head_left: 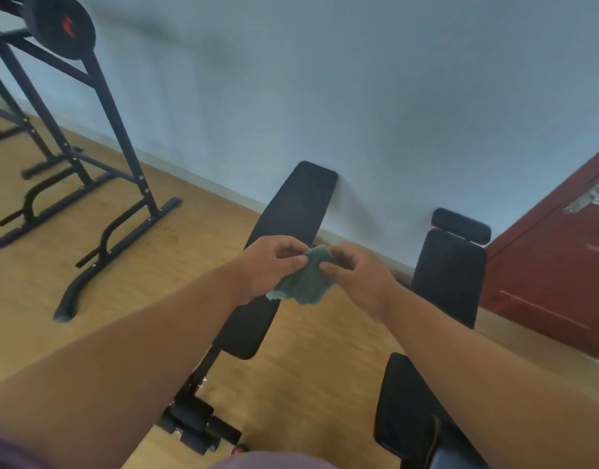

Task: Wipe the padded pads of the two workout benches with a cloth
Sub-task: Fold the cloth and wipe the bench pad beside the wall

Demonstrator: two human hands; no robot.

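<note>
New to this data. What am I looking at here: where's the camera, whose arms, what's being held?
There is no robot here. One wide-angle camera sits on a person's head, looking forward and down, so the arms are the wearer's own. The left hand and right hand both pinch a teal cloth, held in the air. Below them on the wooden floor stand two black padded benches: the left bench and the right bench. A black rack stands at the far left and a red door at the right.

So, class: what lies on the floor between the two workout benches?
In the head view, only bare wooden floor separates the left bench from the right bench.
</note>
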